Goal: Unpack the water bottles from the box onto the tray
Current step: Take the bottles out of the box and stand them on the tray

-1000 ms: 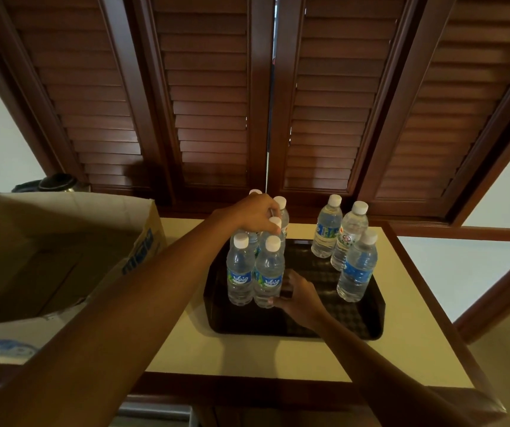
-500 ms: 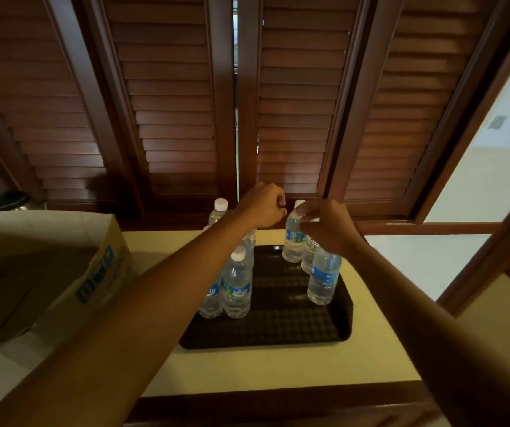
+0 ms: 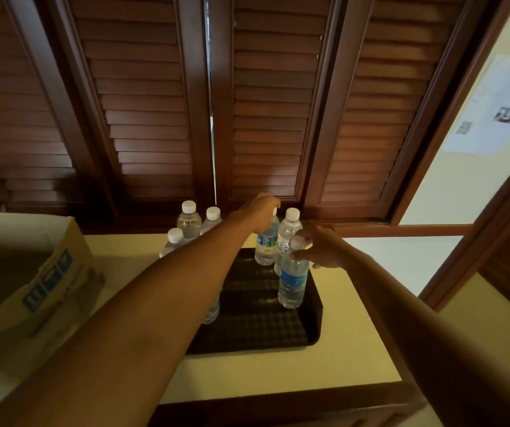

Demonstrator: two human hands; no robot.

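Note:
A black tray point(image 3: 263, 331) lies on the cream counter. At its right side stand three clear water bottles with white caps. My left hand point(image 3: 259, 211) is closed over the top of the back bottle with a blue label point(image 3: 266, 246). My right hand point(image 3: 321, 251) pinches the neck of the front bottle point(image 3: 292, 282), which stands upright on the tray. Between them is a bottle with a red mark point(image 3: 289, 229). Several more bottles point(image 3: 189, 221) stand at the tray's left, partly hidden by my left forearm. The cardboard box point(image 3: 50, 272) sits open at the left.
Dark wooden louvred shutters point(image 3: 155, 103) rise directly behind the counter. The counter point(image 3: 278, 371) has a dark wood front edge. A cream wall with pinned papers point(image 3: 490, 109) is at the right. A dark object shows at the far left edge.
My left hand has moved right from the left group of bottles to the back right bottle. My right hand has shifted from the tray floor up to the front right bottle's neck.

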